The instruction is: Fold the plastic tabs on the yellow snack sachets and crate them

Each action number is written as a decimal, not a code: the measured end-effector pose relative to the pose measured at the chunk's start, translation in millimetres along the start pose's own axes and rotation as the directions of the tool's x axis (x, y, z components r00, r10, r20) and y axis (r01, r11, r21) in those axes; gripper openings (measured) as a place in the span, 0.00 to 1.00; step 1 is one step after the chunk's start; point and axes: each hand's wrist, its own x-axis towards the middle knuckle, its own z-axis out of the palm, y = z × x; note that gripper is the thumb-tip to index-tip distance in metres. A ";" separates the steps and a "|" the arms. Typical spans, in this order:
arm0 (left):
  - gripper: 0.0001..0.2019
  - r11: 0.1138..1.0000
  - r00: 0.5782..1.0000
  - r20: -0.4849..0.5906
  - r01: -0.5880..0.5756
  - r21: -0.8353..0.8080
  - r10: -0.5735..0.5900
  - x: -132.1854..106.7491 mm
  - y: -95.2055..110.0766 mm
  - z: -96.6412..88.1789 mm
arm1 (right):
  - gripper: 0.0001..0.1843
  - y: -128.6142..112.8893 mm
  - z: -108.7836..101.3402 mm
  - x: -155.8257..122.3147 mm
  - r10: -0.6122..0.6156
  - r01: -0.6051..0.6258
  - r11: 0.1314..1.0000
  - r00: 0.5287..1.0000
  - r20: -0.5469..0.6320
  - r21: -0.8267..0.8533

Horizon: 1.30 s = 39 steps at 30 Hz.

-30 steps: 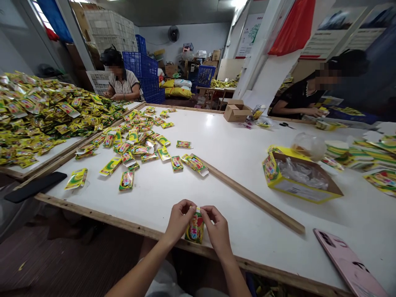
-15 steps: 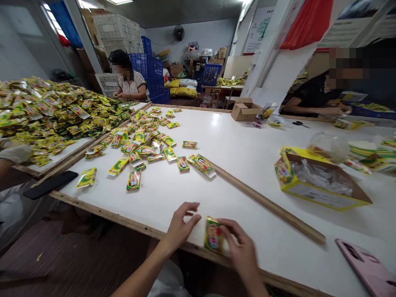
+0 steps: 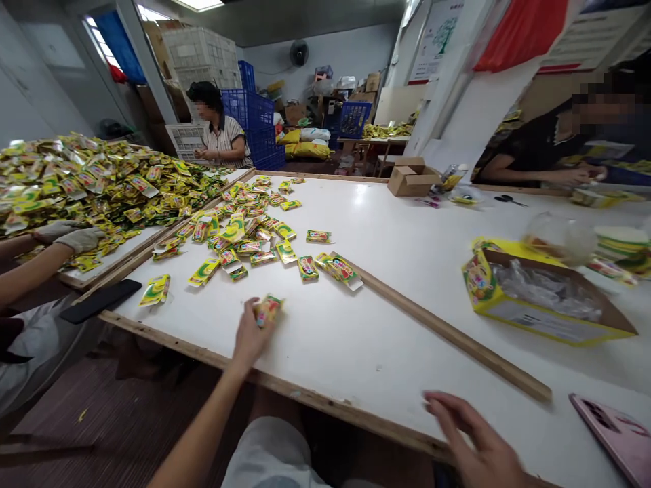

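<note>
My left hand reaches out over the white table and is closed on a small yellow-green packet, held just above the surface. More such packets lie scattered beyond it, the nearest being a flat yellow one. My right hand hovers low over the table's near edge at the right. Its fingers are spread, it holds nothing, and it is blurred by motion. A long wooden strip lies on the table between my two hands.
An open yellow carton with clear bags stands at the right and a pink phone lies at the near right corner. A black phone lies at the left edge. A gloved co-worker's hand reaches into a packet heap. Two people sit at the far side.
My left hand moved forward and left and closed on a packet from the table. My right hand swung right and opened; the packet it held is no longer in view.
</note>
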 end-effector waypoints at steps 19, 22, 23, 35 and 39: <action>0.21 0.815 0.804 0.475 -0.021 -0.579 0.358 -83.8 58.9 59.3 | 0.13 -36.2 94.4 9.4 -0.186 0.084 0.889 0.965 0.187 0.450; 0.18 0.830 0.799 0.485 -0.031 -0.557 0.356 -81.2 56.7 57.1 | 0.13 -37.7 94.2 15.6 -0.214 0.109 0.906 0.951 0.221 0.410; 0.17 0.835 0.799 0.487 -0.034 -0.549 0.352 -80.5 55.4 56.7 | 0.13 -38.3 94.5 17.1 -0.217 0.110 0.911 0.947 0.236 0.399; 0.10 0.746 0.863 0.335 -0.070 -0.662 0.378 -69.7 60.8 66.7 | 0.16 -41.8 107.5 20.4 -0.195 0.119 0.887 0.973 0.127 0.446; 0.07 0.809 0.862 0.304 -0.185 -0.558 0.406 -72.1 62.0 60.0 | 0.13 -47.9 104.8 15.7 -0.287 0.211 0.894 0.947 0.145 0.394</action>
